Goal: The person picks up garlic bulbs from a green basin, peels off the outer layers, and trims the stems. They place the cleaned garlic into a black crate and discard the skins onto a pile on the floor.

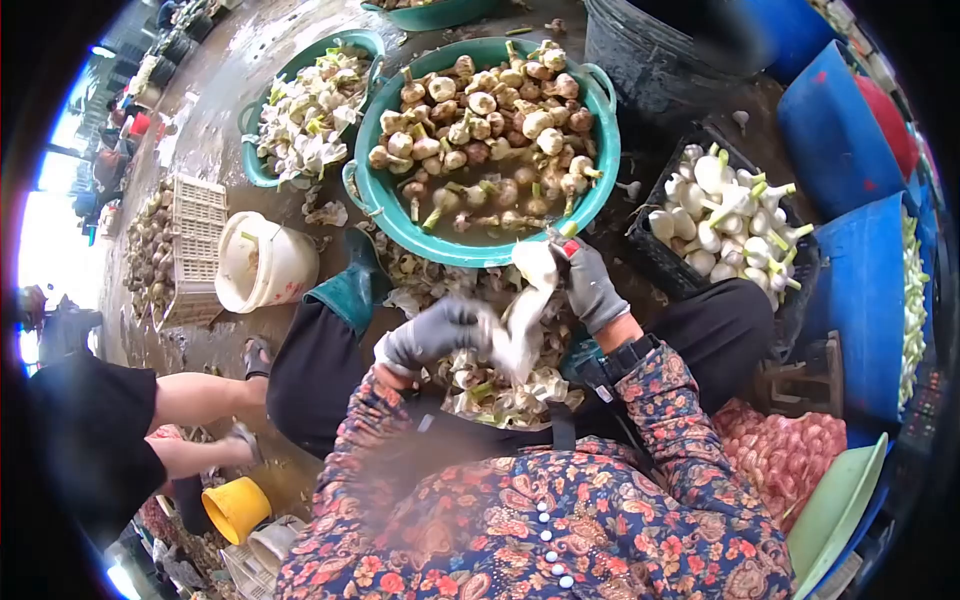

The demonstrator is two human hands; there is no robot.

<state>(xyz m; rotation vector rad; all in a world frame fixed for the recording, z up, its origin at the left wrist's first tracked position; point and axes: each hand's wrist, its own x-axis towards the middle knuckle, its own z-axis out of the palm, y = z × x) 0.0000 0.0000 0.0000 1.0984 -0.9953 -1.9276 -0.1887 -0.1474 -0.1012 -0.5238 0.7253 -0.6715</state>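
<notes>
Over the lap, at frame centre: garlic bulb [535,264], white, held up just at the 6 o'clock rim of the large teal basin [381,196].
Right hand [590,288]: grey-gloved, its grip clenched around the garlic bulb from the 3 o'clock side; something small and red shows at the fingertips (too small to name).
Left hand [432,336]: grey-gloved, at 8 o'clock of the bulb, its grip closed on the loose skin [518,335] that hangs from the bulb.
Peel pile [500,395]: heaped on the lap directly under both hands, at 6 o'clock of the bulb.
Large teal basin: holds brownish unpeeled bulbs [480,120] lying in murky water.
Second teal basin [262,178]: at 10 o'clock, touching the large one, full of peelings.
Black crate [655,252]: at 3 o'clock, holding peeled white bulbs [720,215].
White bucket [265,265]: on the wet floor at 9 o'clock.
Pink mesh sack [785,450]: at 4 o'clock, beside the knee.
Another person's leg [200,395]: at 8 o'clock (only leg and sandal show).
</notes>
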